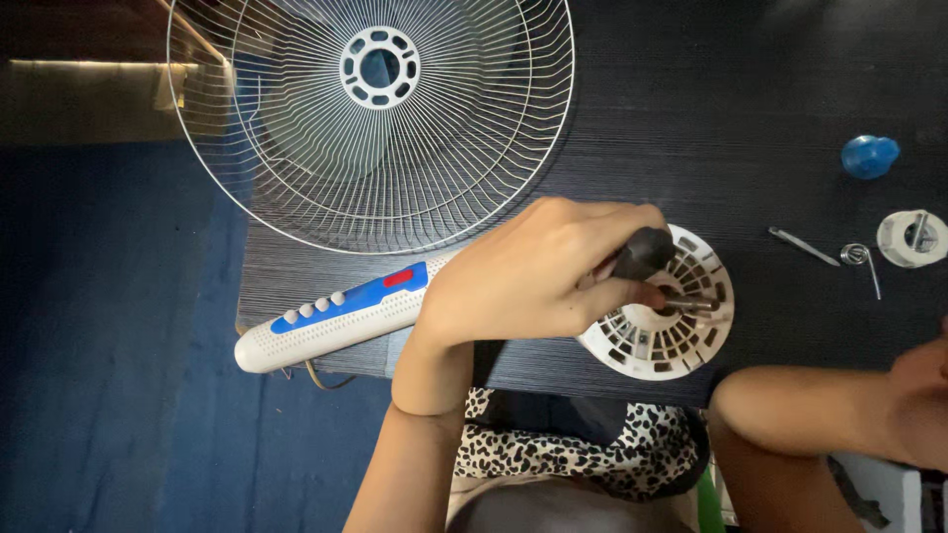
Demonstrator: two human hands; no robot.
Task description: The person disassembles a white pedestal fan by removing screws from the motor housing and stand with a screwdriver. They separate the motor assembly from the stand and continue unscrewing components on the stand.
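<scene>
My left hand (523, 276) is closed around a black-handled screwdriver (642, 252). Its metal tip lies at the centre of a white round vented fan motor housing (652, 345) on the dark table. The housing joins a long white fan body (336, 311) with a blue panel, a red mark and several white buttons. This body lies flat and runs out to the left under my hand. My right forearm crosses the lower right corner. Only part of my right hand (926, 390) shows at the right edge, and its fingers are out of view.
A white wire fan grille (370, 118) lies flat on the dark table (711, 118), overhanging its left edge. At the right are a blue cap (869, 156), a white round nut (913, 237), a wire spring clip (855, 255) and a thin metal pin (802, 245). Leopard-print fabric (592, 449) is below the table's front edge.
</scene>
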